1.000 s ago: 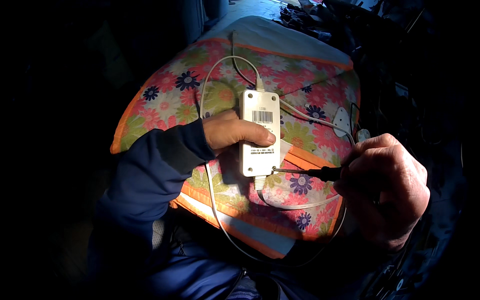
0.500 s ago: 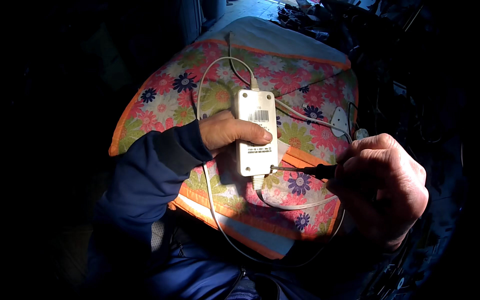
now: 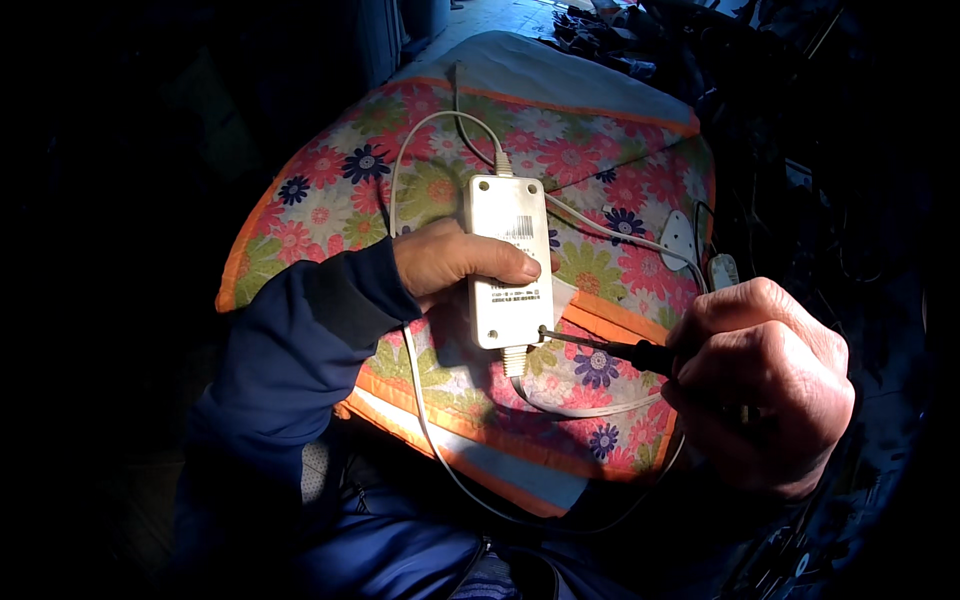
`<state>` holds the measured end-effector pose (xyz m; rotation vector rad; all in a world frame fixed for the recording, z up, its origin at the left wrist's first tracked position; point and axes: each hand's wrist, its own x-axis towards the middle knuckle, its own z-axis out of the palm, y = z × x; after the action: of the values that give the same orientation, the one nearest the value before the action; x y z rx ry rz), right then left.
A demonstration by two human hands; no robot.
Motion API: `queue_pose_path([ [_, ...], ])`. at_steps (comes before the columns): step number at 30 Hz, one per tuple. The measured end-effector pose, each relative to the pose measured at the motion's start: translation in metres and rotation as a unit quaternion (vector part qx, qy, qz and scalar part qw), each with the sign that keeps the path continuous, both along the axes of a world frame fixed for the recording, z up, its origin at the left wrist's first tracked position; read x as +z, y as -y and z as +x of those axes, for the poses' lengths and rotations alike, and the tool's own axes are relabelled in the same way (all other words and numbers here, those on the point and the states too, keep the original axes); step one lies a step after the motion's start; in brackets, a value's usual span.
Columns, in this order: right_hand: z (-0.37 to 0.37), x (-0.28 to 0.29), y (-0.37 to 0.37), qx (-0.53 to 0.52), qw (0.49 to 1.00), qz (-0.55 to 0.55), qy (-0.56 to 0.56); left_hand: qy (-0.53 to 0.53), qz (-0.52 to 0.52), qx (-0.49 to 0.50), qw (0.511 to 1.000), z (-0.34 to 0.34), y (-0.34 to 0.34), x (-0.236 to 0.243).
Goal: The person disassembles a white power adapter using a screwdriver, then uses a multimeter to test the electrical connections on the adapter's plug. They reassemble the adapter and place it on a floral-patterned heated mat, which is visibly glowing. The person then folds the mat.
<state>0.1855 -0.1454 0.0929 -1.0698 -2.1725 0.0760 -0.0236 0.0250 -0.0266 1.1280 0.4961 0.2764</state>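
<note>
My left hand [image 3: 445,262] is closed on a white rectangular plastic case [image 3: 505,202], thumb across its printed label, fingers mostly hidden behind it. The case has a cable leaving each short end and a screw hole at each corner. My right hand [image 3: 765,380] grips the dark handle of a screwdriver [image 3: 648,354], held nearly horizontal, its thin tip at the lower right corner hole. Whether the tip is inside the hole is too small to tell.
Underneath lies a floral padded cloth [image 3: 340,180] with orange edging, crossed by white cables [image 3: 420,400]. At right are a white flat plug-like piece [image 3: 678,238] and a second small white object [image 3: 722,272]. Dark clutter [image 3: 600,40] stands beyond the cloth.
The case and both my hands have shifted slightly left and up in the view. The screwdriver tip remains at the same corner, and my grips look much the same.
</note>
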Motion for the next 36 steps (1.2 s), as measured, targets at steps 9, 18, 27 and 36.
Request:
queue_pose_path([
  [9,-0.003,0.005,0.004,-0.081,0.996,-0.029,0.007,0.006,0.004,0.009,1.000,-0.002,0.001,0.001],
  [18,0.001,0.003,0.008,-0.114,0.989,-0.074,-0.058,0.012,-0.001,-0.002,1.000,0.003,0.001,0.001],
  [27,-0.001,0.003,0.006,-0.044,0.998,-0.032,0.009,-0.006,0.000,0.001,1.000,0.001,0.000,-0.001],
  [36,-0.008,0.010,0.010,-0.081,0.995,-0.050,0.035,-0.002,0.003,-0.001,1.000,0.000,0.000,-0.001],
])
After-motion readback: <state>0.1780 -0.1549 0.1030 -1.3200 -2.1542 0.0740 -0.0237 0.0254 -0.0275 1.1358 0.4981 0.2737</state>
